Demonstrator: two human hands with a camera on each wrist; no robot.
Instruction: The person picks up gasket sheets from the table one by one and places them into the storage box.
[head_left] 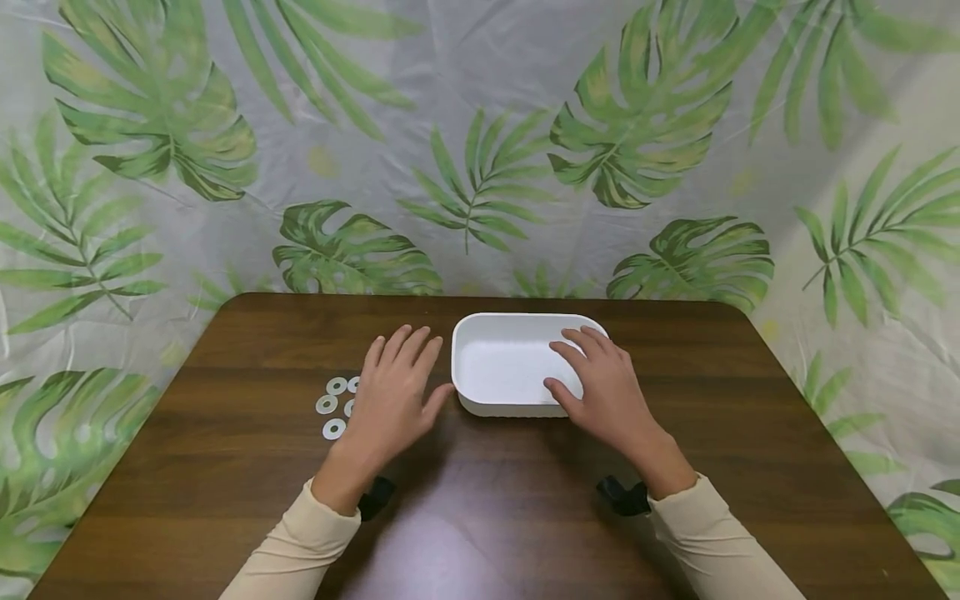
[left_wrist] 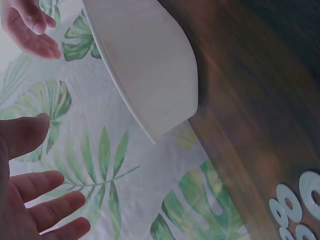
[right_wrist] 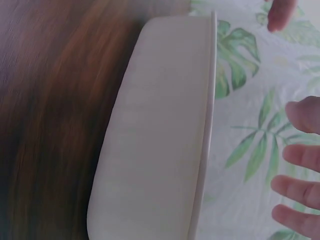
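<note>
A white, empty rectangular tray (head_left: 498, 407) stands on the dark wooden table (head_left: 480, 517), near its middle. My left hand (head_left: 408, 375) is open and flat just left of the tray, its thumb close to the tray's near left corner. My right hand (head_left: 592, 375) is open with fingers spread over the tray's right end, holding nothing. In the left wrist view the tray's outer wall (left_wrist: 150, 65) fills the upper middle, with my left fingers (left_wrist: 35, 200) straight at the lower left. In the right wrist view the tray (right_wrist: 160, 130) is apart from my straight right fingers (right_wrist: 300, 170).
Several flat white washers (head_left: 333, 406) lie on the table just left of my left hand, and show again as washers (left_wrist: 295, 205) in the left wrist view. A leaf-print sheet (head_left: 480, 150) hangs behind and around the table.
</note>
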